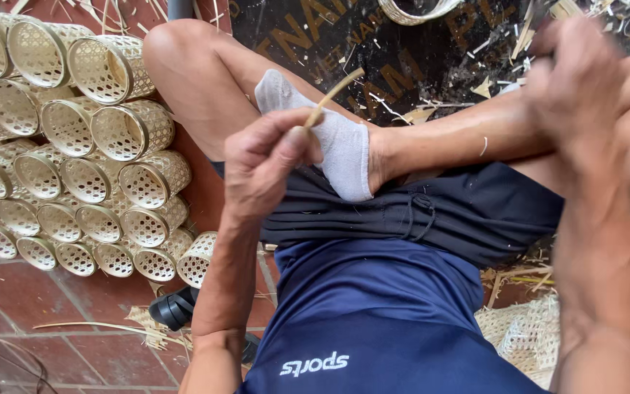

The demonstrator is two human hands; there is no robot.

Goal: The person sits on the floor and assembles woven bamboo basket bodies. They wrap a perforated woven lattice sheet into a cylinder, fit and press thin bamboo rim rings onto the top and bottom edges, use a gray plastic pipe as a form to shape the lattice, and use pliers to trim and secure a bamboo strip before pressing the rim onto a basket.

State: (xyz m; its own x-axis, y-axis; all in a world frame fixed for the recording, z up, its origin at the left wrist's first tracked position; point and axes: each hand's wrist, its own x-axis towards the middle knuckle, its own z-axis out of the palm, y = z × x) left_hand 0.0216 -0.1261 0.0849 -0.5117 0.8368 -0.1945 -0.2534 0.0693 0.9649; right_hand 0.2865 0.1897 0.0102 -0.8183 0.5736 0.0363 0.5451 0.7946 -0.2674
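Seated person filled the frame centre: blue shirt, dark shorts, bare legs crossed, one foot in a white sock at mid-frame.

Stack of baskets occupied the left side, upper left down to lower centre-left. Small round openwork cylinders, pale straw colour, lying on their sides in rows, mouths toward camera.

Floor: red-brown tiles, lower left, littered with pale splinters. Dark mat at top centre, also strewn with offcuts. A black sandal lay just below the stack.

Right hand, upper right, was blurred; closed into a loose fist, contents could not be told.

Left hand, centre-left, was closed, thumb and fingers pinching a strip.

Strip: thin, flat, pale tan, slightly bent, rising from the pinch toward upper centre, crossing in front of the sock.
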